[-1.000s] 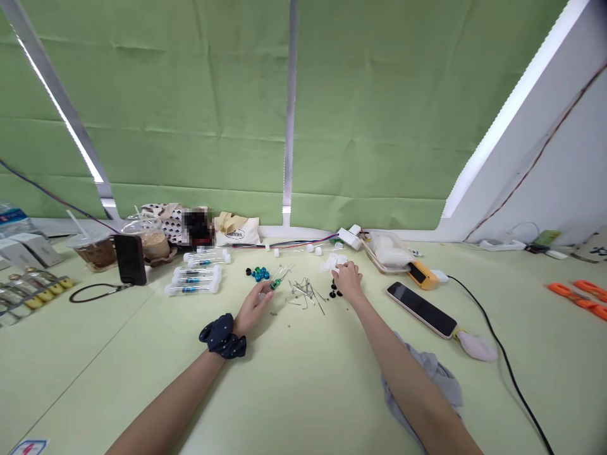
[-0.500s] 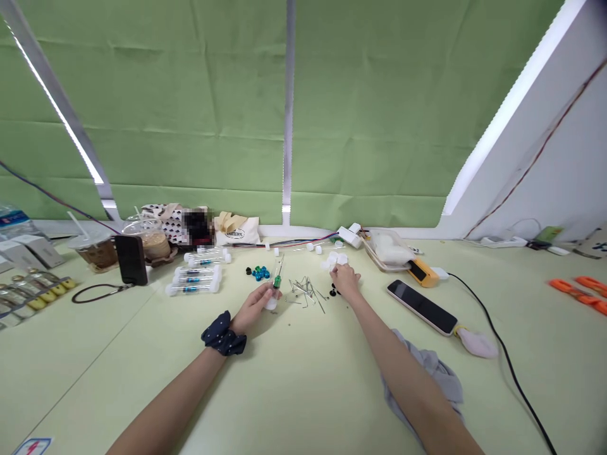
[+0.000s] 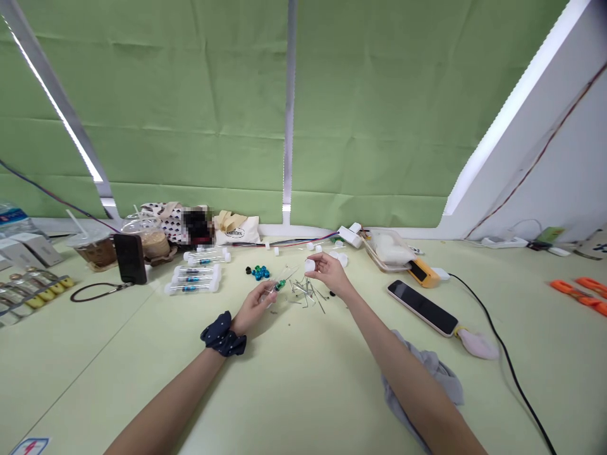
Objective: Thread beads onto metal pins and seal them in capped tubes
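Observation:
My left hand (image 3: 255,306) is closed round a clear tube (image 3: 284,277) with a green piece inside, tilted up to the right. Between thumb and fingertips, my right hand (image 3: 331,273) pinches a round white cap (image 3: 310,265), a little beyond the tube's upper end. Thin metal rods (image 3: 309,294), several of them bent, lie loose between the hands. Blue and green beads (image 3: 260,272) sit just beyond my left hand. More white caps (image 3: 340,258) lie behind my right hand, and a small black piece (image 3: 332,294) shows under its wrist.
Capped clear tubes (image 3: 194,279) lie stacked at the left, near an upright black phone (image 3: 130,259) and drink cups (image 3: 92,249). To the right are a plastic tray (image 3: 379,256), a yellow device (image 3: 422,274), a phone (image 3: 422,306) and a black cable (image 3: 502,354). Grey cloth (image 3: 439,373) lies under my right forearm.
My right hand has lifted from the pile of white caps and moved left with one cap in its fingers. The tube in my left hand has tipped further to the right.

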Motion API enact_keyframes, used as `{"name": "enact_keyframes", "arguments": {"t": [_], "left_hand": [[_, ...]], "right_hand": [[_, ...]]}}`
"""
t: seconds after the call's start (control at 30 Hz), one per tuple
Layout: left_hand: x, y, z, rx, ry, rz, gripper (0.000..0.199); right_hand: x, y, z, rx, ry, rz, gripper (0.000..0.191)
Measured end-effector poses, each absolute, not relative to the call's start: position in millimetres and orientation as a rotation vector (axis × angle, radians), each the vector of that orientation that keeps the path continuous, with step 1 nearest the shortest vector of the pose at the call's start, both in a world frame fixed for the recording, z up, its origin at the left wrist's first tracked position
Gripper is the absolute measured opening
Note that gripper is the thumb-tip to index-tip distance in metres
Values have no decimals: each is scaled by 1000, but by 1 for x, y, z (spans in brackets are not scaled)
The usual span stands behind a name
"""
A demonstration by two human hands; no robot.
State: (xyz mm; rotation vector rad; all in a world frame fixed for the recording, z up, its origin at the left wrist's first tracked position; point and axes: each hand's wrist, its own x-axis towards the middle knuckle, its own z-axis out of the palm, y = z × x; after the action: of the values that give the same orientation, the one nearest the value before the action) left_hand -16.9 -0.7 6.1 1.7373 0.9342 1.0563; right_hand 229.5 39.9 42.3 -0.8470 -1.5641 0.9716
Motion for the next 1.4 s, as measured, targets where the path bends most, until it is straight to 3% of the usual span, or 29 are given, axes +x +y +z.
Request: {"name": "enact_keyframes", "arguments": {"t": [0.23, 0.53, 1.4], "left_hand": [[-14, -2, 6, 1839, 915, 1075, 38], [-12, -3, 6, 1900, 927, 1061, 39], [-20, -6, 14, 1844, 928, 905, 40]], "right_hand": [[223, 23, 57, -864, -1736, 945, 39], [221, 24, 49, -824, -1795, 1118, 43], [222, 21, 43, -824, -1880, 1207, 48]]}}
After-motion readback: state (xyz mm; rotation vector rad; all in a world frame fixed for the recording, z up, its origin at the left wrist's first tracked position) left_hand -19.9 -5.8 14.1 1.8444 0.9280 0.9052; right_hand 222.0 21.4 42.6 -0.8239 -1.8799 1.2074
